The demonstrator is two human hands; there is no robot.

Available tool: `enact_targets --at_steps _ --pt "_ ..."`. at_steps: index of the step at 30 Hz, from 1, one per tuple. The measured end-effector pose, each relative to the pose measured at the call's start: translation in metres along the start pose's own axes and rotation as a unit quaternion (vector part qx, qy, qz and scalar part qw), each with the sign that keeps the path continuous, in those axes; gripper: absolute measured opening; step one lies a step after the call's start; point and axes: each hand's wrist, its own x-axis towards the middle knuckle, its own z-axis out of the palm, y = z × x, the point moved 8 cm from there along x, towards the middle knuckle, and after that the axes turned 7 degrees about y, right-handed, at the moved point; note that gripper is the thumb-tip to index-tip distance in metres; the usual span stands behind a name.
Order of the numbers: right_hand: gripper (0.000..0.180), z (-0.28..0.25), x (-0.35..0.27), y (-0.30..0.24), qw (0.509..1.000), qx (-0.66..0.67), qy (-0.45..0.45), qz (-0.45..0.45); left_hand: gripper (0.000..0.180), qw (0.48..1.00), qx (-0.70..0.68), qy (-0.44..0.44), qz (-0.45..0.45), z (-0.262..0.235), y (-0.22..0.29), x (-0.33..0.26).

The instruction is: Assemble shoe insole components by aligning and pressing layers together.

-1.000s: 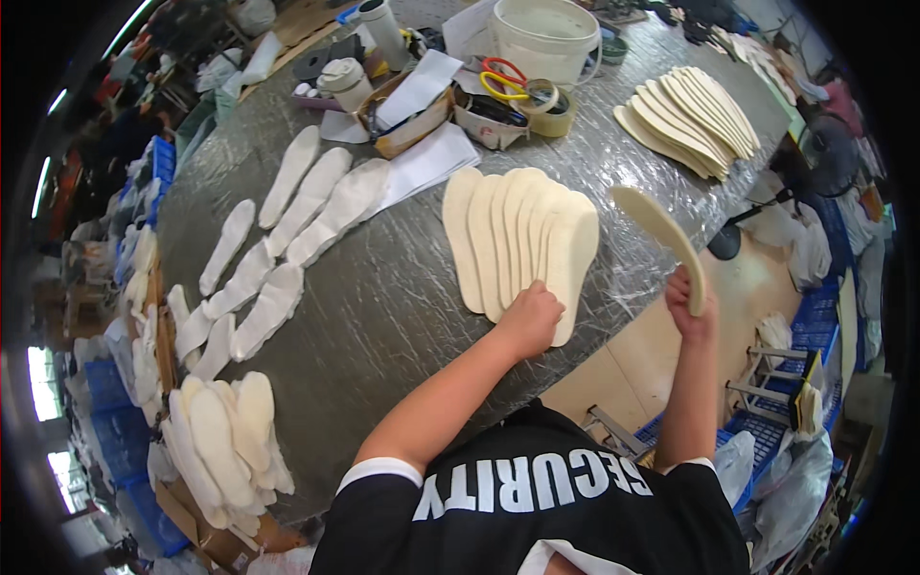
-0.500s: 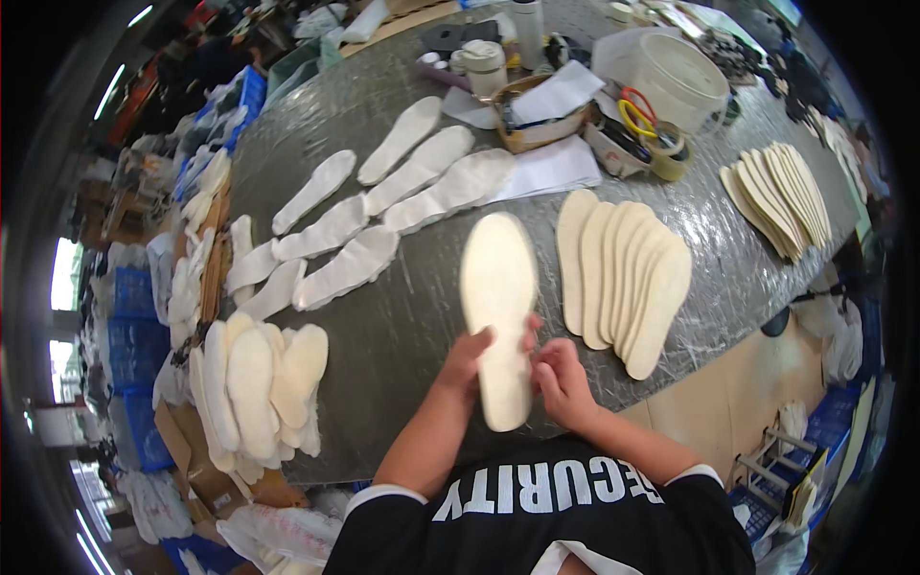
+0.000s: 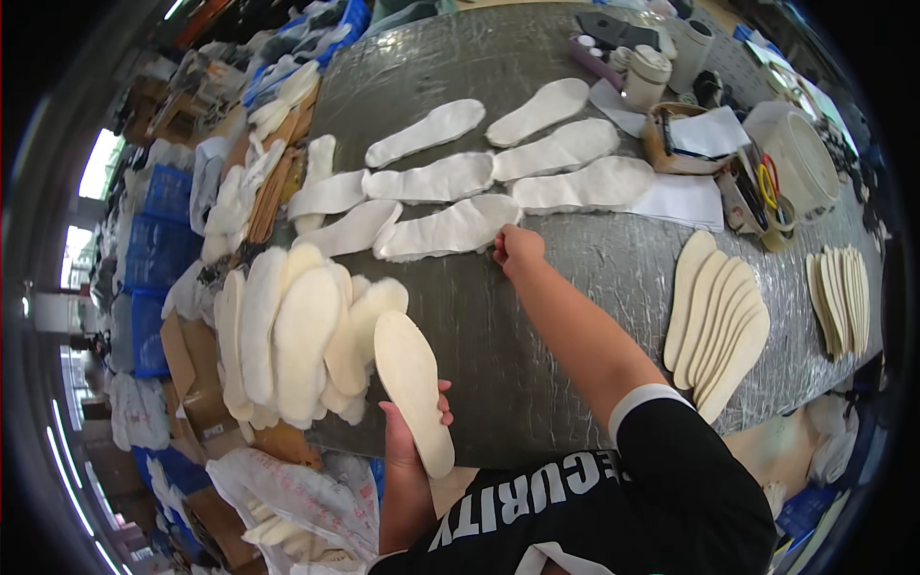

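A cream insole (image 3: 410,388) is in my left hand (image 3: 407,431), gripped near its narrower end, with the broad end pointing away from me. Further out, my right hand (image 3: 520,249) is closed at the right end of a white fleecy insole (image 3: 450,228), its fingertips pinching the edge. That piece lies among several other white insoles (image 3: 431,178) spread in rows on the dark table (image 3: 556,383). To the left of my left hand is a heap of fluffy cream insoles (image 3: 307,326) at the table's edge.
Fanned cream insoles (image 3: 719,316) lie at the right, with another row (image 3: 839,297) beyond. At the back right stand a carton of tools (image 3: 671,153), a clear bucket (image 3: 795,158), tape (image 3: 781,230) and a white jar (image 3: 647,77). Blue crates (image 3: 158,259) and a plastic bag (image 3: 287,489) line the left side.
My left hand has carried the cream insole left, next to the fluffy heap. My right hand has left it and reached out to the white insole. The view has turned left.
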Motion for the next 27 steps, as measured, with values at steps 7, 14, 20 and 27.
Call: enact_targets --at_steps 7,14,20,27 --pt "0.004 -0.125 -0.076 0.049 0.998 0.018 -0.04 0.042 0.099 0.999 0.042 0.01 0.018 -0.005 0.006 0.003" --pt "0.007 -0.285 -0.129 0.03 0.997 -0.063 -0.018 0.045 0.094 0.989 0.093 -0.114 0.029 0.07 0.002 0.013" --pt "0.021 -0.341 -0.125 0.015 0.988 -0.12 0.02 -0.091 0.089 0.919 0.206 -0.327 -0.08 0.153 -0.061 0.009" --pt "0.024 -0.353 -0.121 0.002 0.978 -0.152 0.066 -0.128 0.077 0.985 0.111 -0.102 -0.083 0.071 -0.063 0.059"
